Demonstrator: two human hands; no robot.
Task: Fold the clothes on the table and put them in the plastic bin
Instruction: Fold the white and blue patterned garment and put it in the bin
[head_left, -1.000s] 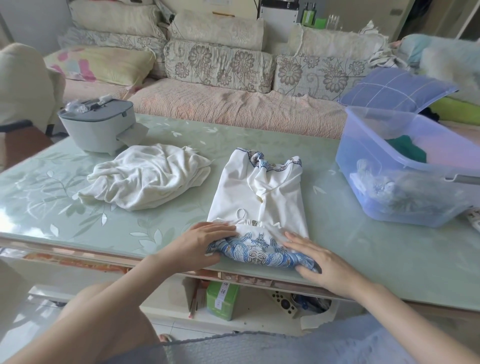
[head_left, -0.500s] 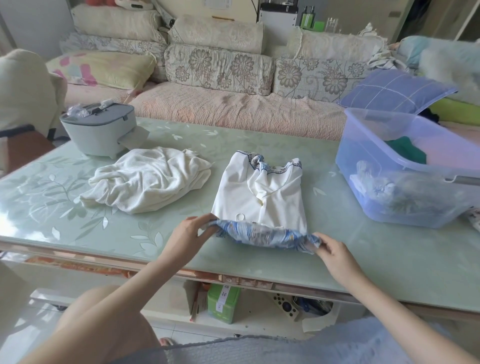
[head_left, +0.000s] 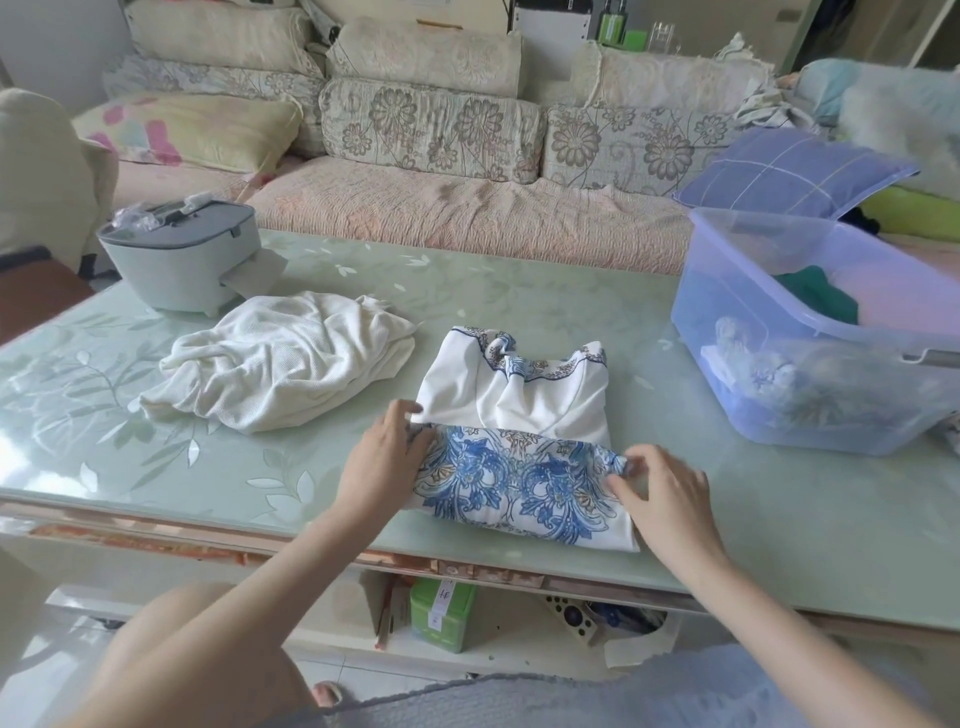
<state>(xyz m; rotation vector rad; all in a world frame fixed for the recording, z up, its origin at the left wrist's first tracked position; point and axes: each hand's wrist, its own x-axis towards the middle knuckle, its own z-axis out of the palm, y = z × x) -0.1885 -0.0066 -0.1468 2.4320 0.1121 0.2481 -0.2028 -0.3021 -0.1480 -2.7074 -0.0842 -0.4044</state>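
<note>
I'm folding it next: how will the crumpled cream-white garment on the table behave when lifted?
Probably floppy: the crumpled cream-white garment lies in soft, loose creases, so it should sag and unfurl. Likely light, being thin cloth. It may slide easily on the glossy pale-green tabletop.

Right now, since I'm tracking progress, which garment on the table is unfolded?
The crumpled plain cream garment, heaped left of the neatly folded white garment with blue print.

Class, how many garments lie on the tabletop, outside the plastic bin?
2. A crumpled white garment lies left of centre; a blue-patterned garment lies at the front, held by the left hand and right hand. The bin may hide more.
</note>
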